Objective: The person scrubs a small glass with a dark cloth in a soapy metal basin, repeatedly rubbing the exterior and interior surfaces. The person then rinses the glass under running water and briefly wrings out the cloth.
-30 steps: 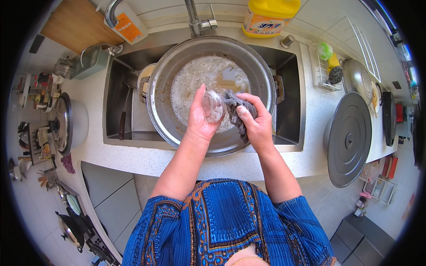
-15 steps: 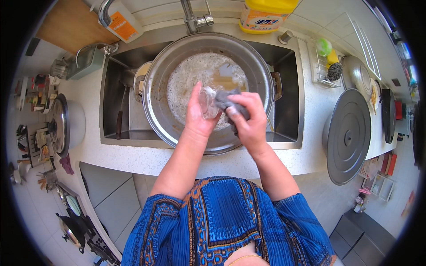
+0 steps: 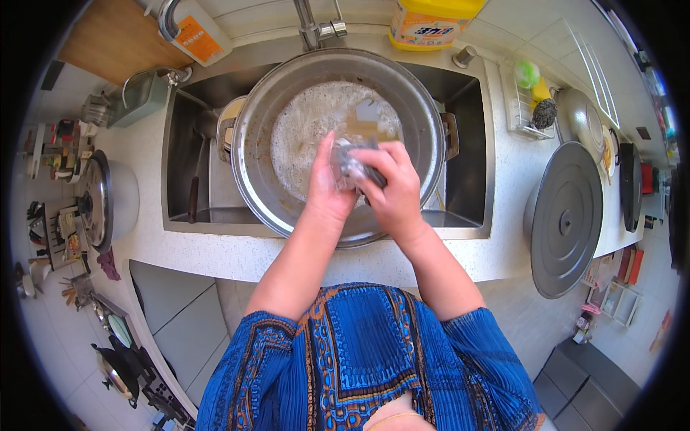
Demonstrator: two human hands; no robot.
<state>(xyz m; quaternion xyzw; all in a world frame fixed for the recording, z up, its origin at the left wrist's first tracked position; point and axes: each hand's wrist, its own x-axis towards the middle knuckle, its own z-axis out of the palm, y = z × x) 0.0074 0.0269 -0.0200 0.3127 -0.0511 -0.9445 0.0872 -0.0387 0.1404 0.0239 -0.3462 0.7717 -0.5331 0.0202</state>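
Firmly, the right hand (image 3: pixel 397 188) is pinching a grey cloth (image 3: pixel 351 154) between thumb and fingers, while the left hand (image 3: pixel 329 190) is cradling a small see-through cup (image 3: pixel 336 169), its thumb standing up along one side; the other left fingers are mostly hiding, so I cannot tell how tightly they are curling. The cup is sitting between the two hands, against the cloth and partly covered by it (blur is hiding its exact outline). It is probably weighing little, its walls looking stiff and perhaps easy to crack; wet and soapy, it is likely being slippery, so a palm around the outer wall is seeming surer than fingertips at its lip. The cloth is looking soft and limp, bunching readily.

Below, a wide metal pot (image 3: pixel 253 136) is holding sudsy water (image 3: pixel 295 144). Its near rim is passing beneath the forearms (image 3: pixel 291 255), a hard edge for knocking glassware; toward the faucet (image 3: pixel 307 32), the far side is giving more room. Farther out, the sink (image 3: pixel 467 179) is surrounding the pot, and a dark round lid (image 3: pixel 564 248) is occupying the right-hand side.
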